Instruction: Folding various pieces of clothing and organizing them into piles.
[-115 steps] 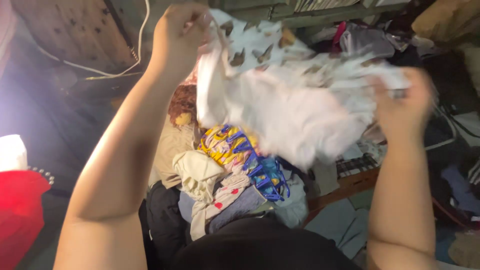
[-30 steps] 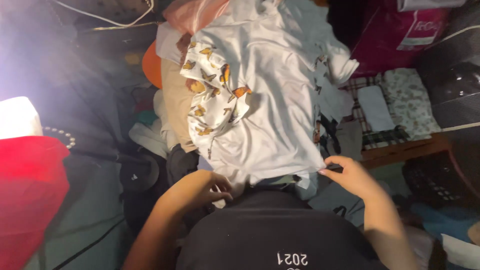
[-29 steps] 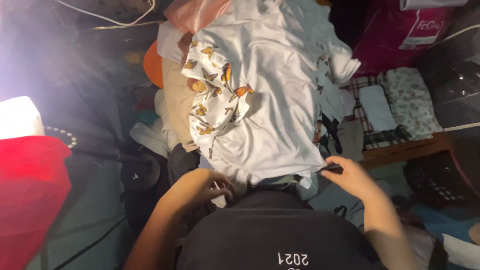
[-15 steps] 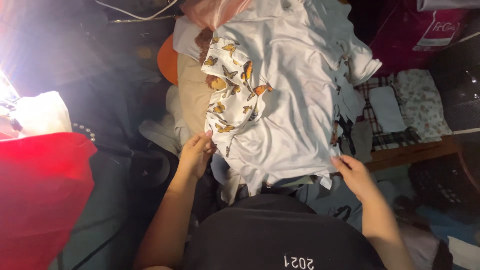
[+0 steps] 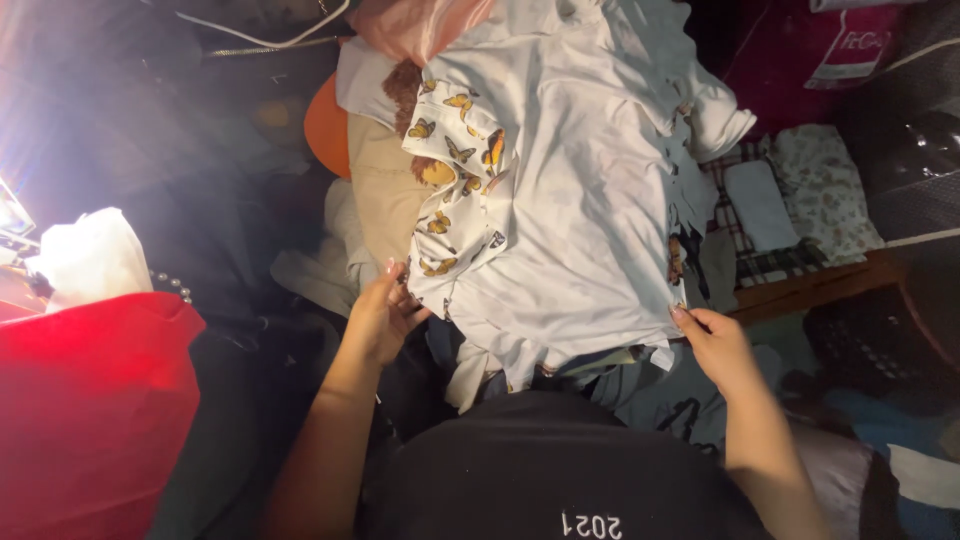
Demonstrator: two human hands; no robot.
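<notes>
On top of the clothes pile in the middle of the scene lies the white butterfly-print garment [image 5: 560, 200], spread mostly flat, inside-out side up, with the printed part folded over along its left edge. Left hand [image 5: 380, 315] is at the near-left edge of the garment, fingers curled and pinching the printed flap near its lower corner. Right hand [image 5: 712, 340] is at the near-right corner, thumb and fingertips closed on the hem.

Change: a few seconds ago the garment was up in the air, held and shaken between both raised hands; a second ago it was already laid down and both hands were at the near hem. Since then the left hand has moved up from the near hem to the left side flap, while the right hand has stayed on the right corner. Judged from that, laying out is done and the work in hand is smoothing or squaring the edges.

Around it: tan cloth [image 5: 385, 195] under the left side, an orange item [image 5: 325, 130] farther left, a red bin [image 5: 90, 410] at near left, plaid fabric [image 5: 765, 265] and a floral folded piece [image 5: 825, 190] to the right, and a white cable [image 5: 270, 30] at far left.
</notes>
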